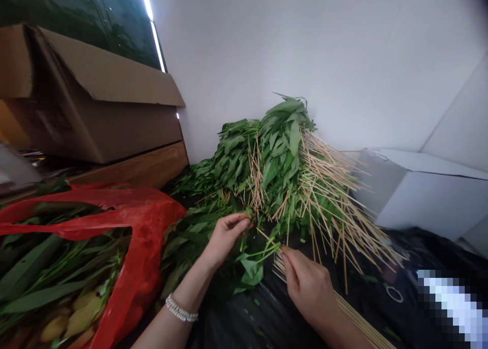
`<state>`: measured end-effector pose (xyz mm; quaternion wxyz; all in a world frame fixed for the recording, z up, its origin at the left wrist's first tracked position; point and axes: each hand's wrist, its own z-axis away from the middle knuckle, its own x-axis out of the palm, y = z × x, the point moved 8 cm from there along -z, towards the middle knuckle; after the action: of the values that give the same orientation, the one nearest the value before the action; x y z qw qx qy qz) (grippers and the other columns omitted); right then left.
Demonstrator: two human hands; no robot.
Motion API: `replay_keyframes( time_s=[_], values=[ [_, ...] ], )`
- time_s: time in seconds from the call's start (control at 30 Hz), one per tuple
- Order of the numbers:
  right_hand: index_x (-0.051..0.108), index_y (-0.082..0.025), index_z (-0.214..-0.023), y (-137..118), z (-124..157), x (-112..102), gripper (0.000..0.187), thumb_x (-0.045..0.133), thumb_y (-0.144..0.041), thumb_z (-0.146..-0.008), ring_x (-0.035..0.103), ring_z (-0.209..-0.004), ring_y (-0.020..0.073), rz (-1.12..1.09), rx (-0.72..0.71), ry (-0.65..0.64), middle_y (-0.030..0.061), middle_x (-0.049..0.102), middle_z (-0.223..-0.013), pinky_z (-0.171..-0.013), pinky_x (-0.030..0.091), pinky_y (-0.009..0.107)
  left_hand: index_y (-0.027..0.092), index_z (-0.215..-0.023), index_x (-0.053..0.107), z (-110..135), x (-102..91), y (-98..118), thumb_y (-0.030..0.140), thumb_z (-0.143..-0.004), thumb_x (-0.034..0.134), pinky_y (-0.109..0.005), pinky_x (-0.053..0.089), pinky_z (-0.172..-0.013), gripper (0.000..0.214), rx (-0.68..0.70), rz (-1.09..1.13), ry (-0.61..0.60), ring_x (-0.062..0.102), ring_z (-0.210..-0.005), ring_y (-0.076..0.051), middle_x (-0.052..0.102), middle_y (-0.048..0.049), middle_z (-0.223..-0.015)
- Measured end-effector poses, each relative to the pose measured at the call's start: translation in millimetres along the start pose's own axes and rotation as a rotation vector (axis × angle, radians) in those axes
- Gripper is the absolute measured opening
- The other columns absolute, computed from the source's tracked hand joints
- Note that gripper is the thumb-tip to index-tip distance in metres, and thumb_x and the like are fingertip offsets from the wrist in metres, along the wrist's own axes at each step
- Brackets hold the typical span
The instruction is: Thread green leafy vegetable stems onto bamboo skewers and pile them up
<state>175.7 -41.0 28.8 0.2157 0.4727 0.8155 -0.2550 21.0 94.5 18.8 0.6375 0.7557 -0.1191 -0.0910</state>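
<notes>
My left hand (224,234), with a pearl bracelet (180,310) on the wrist, pinches a green leafy stem (248,214) at its fingertips. My right hand (307,283) is closed on a thin bamboo skewer (267,235) threaded with a folded green leaf (253,265), and rests on a bundle of bare skewers (358,318). Just beyond both hands lies a big pile of skewered greens (282,161), the sticks fanning out to the right.
An open red plastic bag (141,257) at the left holds long green leaves and yellowish pieces. Behind it is a cardboard box (99,115) on a wooden ledge. A white box (423,191) stands at the right. Black plastic sheeting (247,318) covers the surface.
</notes>
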Motion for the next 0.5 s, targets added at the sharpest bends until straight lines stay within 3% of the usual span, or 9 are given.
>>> replay_keyframes(
  time_s=[0.23, 0.5],
  values=[
    [0.063, -0.014, -0.109, 4.6, 1.6, 2.3, 0.029, 0.037, -0.015, -0.096, 0.071, -0.072, 0.0154, 0.02, 0.02, 0.002, 0.0068, 0.073, -0.088, -0.068, 0.053, 0.024, 0.014, -0.086, 0.077, 3.2, 8.4, -1.2, 0.043, -0.068, 0.077, -0.025, 0.046, -0.061, 0.034, -0.033, -0.043, -0.063, 0.062, -0.067, -0.016, 0.073, -0.0057, -0.073],
    [0.063, -0.015, -0.111, 6.8, 3.3, 5.7, 0.03, 0.038, -0.015, -0.096, 0.07, -0.071, 0.0155, 0.019, 0.032, -0.031, 0.0053, 0.072, -0.085, -0.066, 0.052, 0.024, 0.013, -0.081, 0.076, 2.3, 11.3, 1.3, 0.038, -0.07, 0.074, -0.027, 0.048, -0.07, 0.027, 0.043, -0.125, -0.092, 0.063, -0.069, -0.016, 0.073, -0.0054, -0.075]
  ],
)
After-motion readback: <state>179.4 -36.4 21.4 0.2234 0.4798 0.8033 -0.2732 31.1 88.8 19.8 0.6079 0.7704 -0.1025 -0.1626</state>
